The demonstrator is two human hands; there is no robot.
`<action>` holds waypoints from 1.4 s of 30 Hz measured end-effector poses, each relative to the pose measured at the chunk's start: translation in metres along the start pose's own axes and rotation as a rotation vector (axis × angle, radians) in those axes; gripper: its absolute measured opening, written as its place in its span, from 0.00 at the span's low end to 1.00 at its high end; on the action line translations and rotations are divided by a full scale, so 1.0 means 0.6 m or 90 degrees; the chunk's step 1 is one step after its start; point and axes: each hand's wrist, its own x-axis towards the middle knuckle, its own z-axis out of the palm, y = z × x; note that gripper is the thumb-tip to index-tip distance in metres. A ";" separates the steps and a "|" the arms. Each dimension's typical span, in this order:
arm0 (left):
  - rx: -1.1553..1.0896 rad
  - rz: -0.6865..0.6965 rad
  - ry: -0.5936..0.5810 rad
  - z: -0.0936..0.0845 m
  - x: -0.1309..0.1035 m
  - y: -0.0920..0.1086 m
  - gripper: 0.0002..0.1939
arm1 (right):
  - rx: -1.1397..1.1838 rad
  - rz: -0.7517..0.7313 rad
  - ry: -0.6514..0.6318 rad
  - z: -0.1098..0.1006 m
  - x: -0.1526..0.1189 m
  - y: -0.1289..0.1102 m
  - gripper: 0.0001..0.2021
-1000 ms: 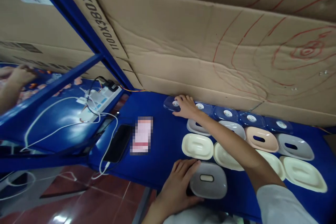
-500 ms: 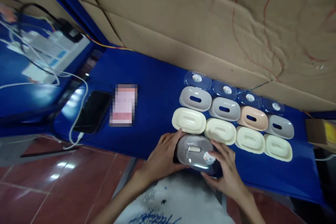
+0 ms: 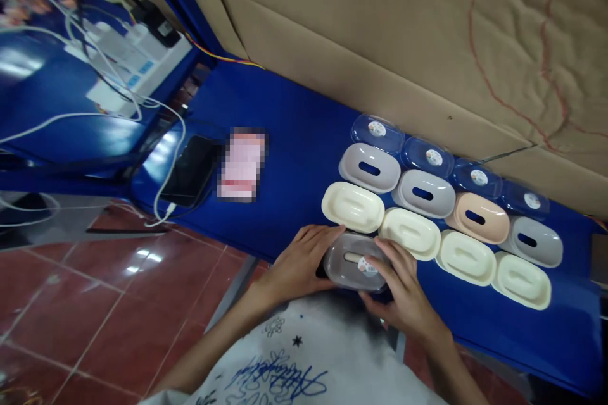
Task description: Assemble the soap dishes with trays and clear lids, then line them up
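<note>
Between my two hands, at the near edge of the blue table, is a grey soap box (image 3: 346, 272) with a clear lid and a round sticker. My left hand (image 3: 301, 262) wraps around its left end. My right hand (image 3: 396, 281) grips the right end, fingers over the lid's edge. Just beyond lies a row of cream oval trays (image 3: 353, 207). Behind them are slotted oval dishes, several grey (image 3: 354, 169) and one peach (image 3: 494, 228). Clear lids with stickers (image 3: 389, 139) form the farthest row.
A black phone (image 3: 190, 171) on a white cable lies at the left of the blue table (image 3: 289, 133), beside a blurred pink item (image 3: 243, 164). A power strip (image 3: 156, 57) with tangled cables stands farther left. Cardboard (image 3: 370, 31) lines the back.
The view has shifted, so the table's things appear farther right and the phone and power strip higher. Both hands still hold the soap box, its lid now seen at a slightly different tilt.
</note>
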 end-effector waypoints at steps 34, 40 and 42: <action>0.101 0.093 -0.064 -0.007 -0.001 0.000 0.52 | -0.017 -0.050 0.083 0.067 -0.027 0.003 0.31; 0.146 0.091 -0.087 -0.002 -0.004 0.002 0.51 | 0.008 -0.025 0.047 0.081 -0.047 0.007 0.35; 0.172 0.094 -0.084 0.002 -0.008 0.000 0.51 | 0.015 -0.027 0.038 0.084 -0.053 0.011 0.36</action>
